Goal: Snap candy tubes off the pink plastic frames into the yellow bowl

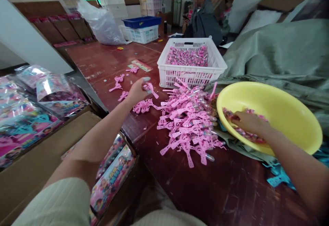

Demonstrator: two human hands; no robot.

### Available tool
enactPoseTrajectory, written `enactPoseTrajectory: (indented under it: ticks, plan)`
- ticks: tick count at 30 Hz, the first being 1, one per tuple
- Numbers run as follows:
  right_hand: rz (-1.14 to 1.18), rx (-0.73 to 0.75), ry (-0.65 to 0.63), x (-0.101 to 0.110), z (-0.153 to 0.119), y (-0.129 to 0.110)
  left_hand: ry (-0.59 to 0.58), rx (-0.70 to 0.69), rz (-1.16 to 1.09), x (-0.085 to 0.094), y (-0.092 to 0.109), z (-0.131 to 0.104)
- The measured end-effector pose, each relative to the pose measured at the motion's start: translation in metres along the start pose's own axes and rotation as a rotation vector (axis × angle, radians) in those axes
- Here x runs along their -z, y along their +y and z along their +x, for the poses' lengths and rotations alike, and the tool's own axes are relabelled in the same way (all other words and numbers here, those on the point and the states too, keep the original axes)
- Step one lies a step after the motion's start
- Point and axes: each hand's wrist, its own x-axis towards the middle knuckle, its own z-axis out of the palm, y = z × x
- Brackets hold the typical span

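Note:
My left hand [138,90] is closed on a pink plastic toy piece [151,89] with a flat, perforated handle, held above the table. Below it lie more loose pink pieces [142,106]. My right hand [248,122] reaches into a yellow basin [290,116], its fingers down among small pink-wrapped items [250,135]; whether it grips one is hidden. Between my hands rises a heap of pink toy pieces [186,123], several with clear tubes of coloured bits attached.
Behind the heap stands a white crate [191,70] filled with small pink items. Blue pieces [280,176] lie beneath the basin's right side. Cardboard boxes [51,143] of packaged toys flank the table on the left. Farther back are scissors [121,48], a blue tray [142,22] and a seated person [205,18].

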Motion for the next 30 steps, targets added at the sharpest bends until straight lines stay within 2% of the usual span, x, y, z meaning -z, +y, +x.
enactPoseTrajectory:
  ticks: [2,3,5,6,8,10,12,14,16,19,21,23,26,28,30]
  plan:
    - [0.031,0.001,0.1,0.016,-0.021,-0.009,0.106,0.079,-0.252,0.015,0.02,-0.029]
    - [0.083,0.033,0.18,0.023,-0.036,-0.017,0.113,0.111,-0.391,0.019,0.032,-0.046]
    - [0.254,0.147,0.33,0.031,-0.072,-0.045,0.043,0.159,-0.59,0.02,0.062,-0.085]
    - [0.352,0.231,0.357,0.031,-0.091,-0.063,-0.021,0.181,-0.658,0.016,0.078,-0.105]
    - [0.532,0.343,0.316,0.024,-0.124,-0.103,-0.191,0.207,-0.735,-0.004,0.112,-0.14]
    - [0.624,0.417,0.285,0.01,-0.148,-0.137,-0.376,0.204,-0.82,-0.031,0.143,-0.168]
    - [0.651,0.454,0.276,-0.004,-0.162,-0.157,-0.479,0.239,-0.933,-0.058,0.165,-0.185]
    - [0.664,0.457,0.273,-0.014,-0.171,-0.162,-0.469,0.289,-0.988,-0.078,0.178,-0.194]
    - [0.676,0.45,0.26,-0.02,-0.179,-0.157,-0.478,0.282,-0.972,-0.087,0.184,-0.197]
    - [0.688,0.463,0.269,-0.021,-0.191,-0.145,-0.612,0.197,-0.948,-0.089,0.187,-0.197]
    - [0.701,0.49,0.297,-0.021,-0.197,-0.141,-0.65,0.182,-0.93,-0.088,0.19,-0.197]
    - [0.693,0.529,0.302,-0.02,-0.201,-0.138,-0.637,0.161,-0.879,-0.088,0.194,-0.198]
    - [0.667,0.562,0.269,-0.018,-0.206,-0.137,-0.597,0.057,-0.724,-0.089,0.203,-0.2]
    - [0.732,0.485,0.211,-0.019,-0.209,-0.137,-0.532,-0.051,-0.553,-0.091,0.207,-0.202]
    - [0.86,0.323,0.062,-0.019,-0.211,-0.137,-0.445,-0.189,-0.374,-0.094,0.208,-0.204]
